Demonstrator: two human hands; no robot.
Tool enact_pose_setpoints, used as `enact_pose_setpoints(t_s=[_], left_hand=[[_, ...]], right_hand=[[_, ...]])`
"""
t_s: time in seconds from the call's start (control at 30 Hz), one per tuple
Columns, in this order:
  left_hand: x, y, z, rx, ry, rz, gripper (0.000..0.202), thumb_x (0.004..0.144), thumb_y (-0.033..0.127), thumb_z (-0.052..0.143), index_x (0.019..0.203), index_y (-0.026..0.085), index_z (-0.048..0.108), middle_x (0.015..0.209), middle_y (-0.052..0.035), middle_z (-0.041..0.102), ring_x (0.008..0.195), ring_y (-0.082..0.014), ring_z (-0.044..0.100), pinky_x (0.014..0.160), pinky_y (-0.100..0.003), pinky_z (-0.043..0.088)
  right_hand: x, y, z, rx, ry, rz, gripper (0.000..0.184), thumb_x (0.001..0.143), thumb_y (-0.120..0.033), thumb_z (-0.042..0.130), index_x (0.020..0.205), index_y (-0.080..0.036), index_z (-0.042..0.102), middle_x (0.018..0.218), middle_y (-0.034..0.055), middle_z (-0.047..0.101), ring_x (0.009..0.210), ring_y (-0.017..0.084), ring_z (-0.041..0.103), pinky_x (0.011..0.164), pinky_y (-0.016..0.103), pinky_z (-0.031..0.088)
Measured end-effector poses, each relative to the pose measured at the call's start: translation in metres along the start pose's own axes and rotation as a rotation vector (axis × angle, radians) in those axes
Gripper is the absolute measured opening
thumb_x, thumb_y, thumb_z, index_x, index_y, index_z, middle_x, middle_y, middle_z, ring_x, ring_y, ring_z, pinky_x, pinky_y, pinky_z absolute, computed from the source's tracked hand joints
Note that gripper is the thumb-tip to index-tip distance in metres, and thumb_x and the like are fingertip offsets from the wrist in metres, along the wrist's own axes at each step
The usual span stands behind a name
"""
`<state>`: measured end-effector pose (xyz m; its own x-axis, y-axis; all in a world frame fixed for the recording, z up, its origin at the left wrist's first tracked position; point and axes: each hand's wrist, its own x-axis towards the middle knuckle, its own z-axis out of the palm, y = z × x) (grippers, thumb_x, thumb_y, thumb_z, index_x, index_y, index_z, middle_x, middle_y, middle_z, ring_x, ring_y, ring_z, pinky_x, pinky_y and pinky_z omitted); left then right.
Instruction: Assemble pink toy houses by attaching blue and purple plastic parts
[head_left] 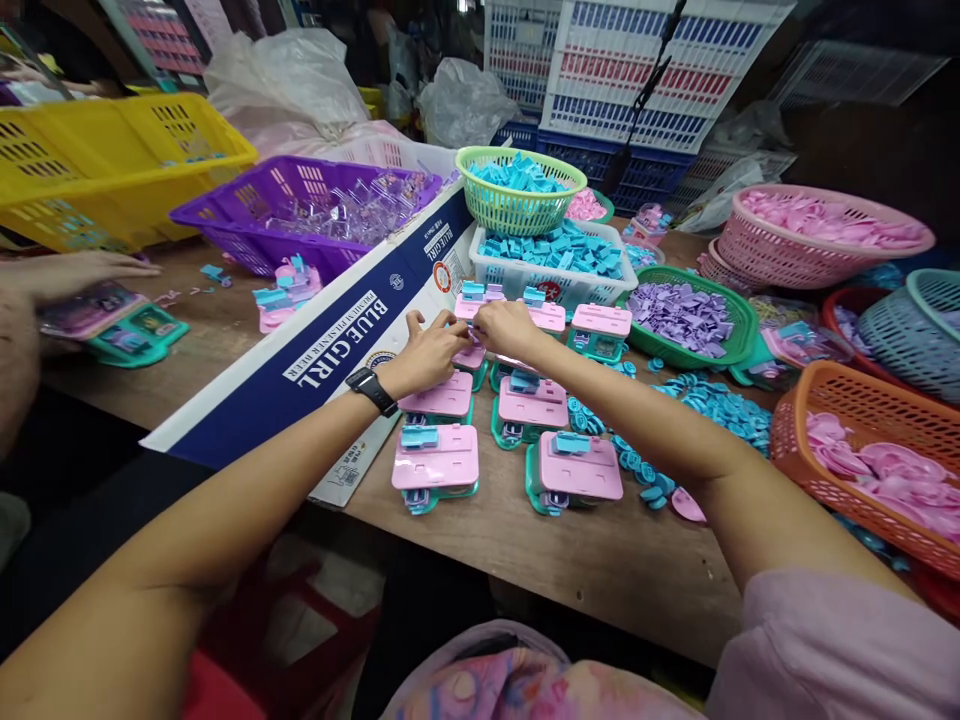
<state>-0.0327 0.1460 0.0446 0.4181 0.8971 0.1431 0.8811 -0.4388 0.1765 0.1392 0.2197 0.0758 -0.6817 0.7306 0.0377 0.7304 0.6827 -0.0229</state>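
Note:
My left hand [433,352], with a black watch on the wrist, reaches into the back rows of pink-topped teal toy cases. Its fingers are bent and pinched close to my right hand [510,328], whose fingers are also closed. Both meet over a pink-lidded case [469,357]; whatever small part sits between the fingertips is hidden. Nearer to me stand a front left case [442,460] and a front right case [589,468], each with a light-blue piece on its pink lid. Another case [601,320] lies just right of my right hand.
A Blue Girl cardboard wall [337,345] slants along the left. Behind stand a white basket [551,272] and a green basket [517,215] of blue parts. Loose blue pieces [705,400] and an orange basket [847,395] lie right. A co-worker's hand [94,268] is at far left.

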Motion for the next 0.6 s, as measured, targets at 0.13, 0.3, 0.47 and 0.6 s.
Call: enact_pose_setpoints(t_s=[0.13, 0.3, 0.47, 0.6], left_hand=[[-0.002, 0.004, -0.011, -0.162, 0.09, -0.064, 0.044, 0.076, 0.008, 0.052, 0.108, 0.023, 0.078, 0.119, -0.0113, 0.074, 0.121, -0.0352, 0.054, 0.103, -0.062, 0.034], [-0.007, 0.039, -0.018, -0.768, 0.357, -0.182, 0.034, 0.084, 0.046, 0.071, 0.1, 0.016, 0.074, 0.096, -0.0079, 0.076, 0.085, -0.0209, 0.067, 0.08, -0.034, 0.051], [-0.012, 0.073, -0.017, -1.065, 0.296, -0.178, 0.049, 0.074, 0.053, 0.082, 0.103, 0.014, 0.074, 0.09, -0.0086, 0.077, 0.083, -0.021, 0.07, 0.073, -0.03, 0.052], [-0.018, 0.071, -0.019, -1.281, 0.353, -0.216, 0.046, 0.071, 0.049, 0.085, 0.097, 0.013, 0.075, 0.089, -0.0087, 0.077, 0.079, -0.0175, 0.07, 0.075, -0.03, 0.054]], right_hand=[[-0.01, 0.015, -0.002, 0.682, -0.008, 0.171, 0.043, 0.103, -0.053, 0.062, 0.096, -0.013, 0.077, 0.089, 0.0119, 0.076, 0.067, 0.017, 0.061, 0.06, 0.025, 0.042], [-0.039, 0.012, -0.005, 1.413, -0.09, 0.398, 0.062, 0.111, -0.061, 0.035, 0.121, -0.008, 0.067, 0.066, 0.0043, 0.061, 0.045, 0.009, 0.031, 0.044, 0.021, 0.024], [-0.061, -0.013, -0.014, 1.342, -0.06, 0.279, 0.09, 0.1, -0.084, 0.025, 0.156, -0.016, 0.046, 0.068, 0.0011, 0.054, 0.048, 0.013, 0.041, 0.045, 0.023, 0.029], [-0.07, -0.014, -0.025, 1.151, 0.059, 0.178, 0.084, 0.1, -0.082, 0.032, 0.145, -0.016, 0.059, 0.079, 0.0048, 0.061, 0.054, 0.014, 0.047, 0.05, 0.025, 0.034]])
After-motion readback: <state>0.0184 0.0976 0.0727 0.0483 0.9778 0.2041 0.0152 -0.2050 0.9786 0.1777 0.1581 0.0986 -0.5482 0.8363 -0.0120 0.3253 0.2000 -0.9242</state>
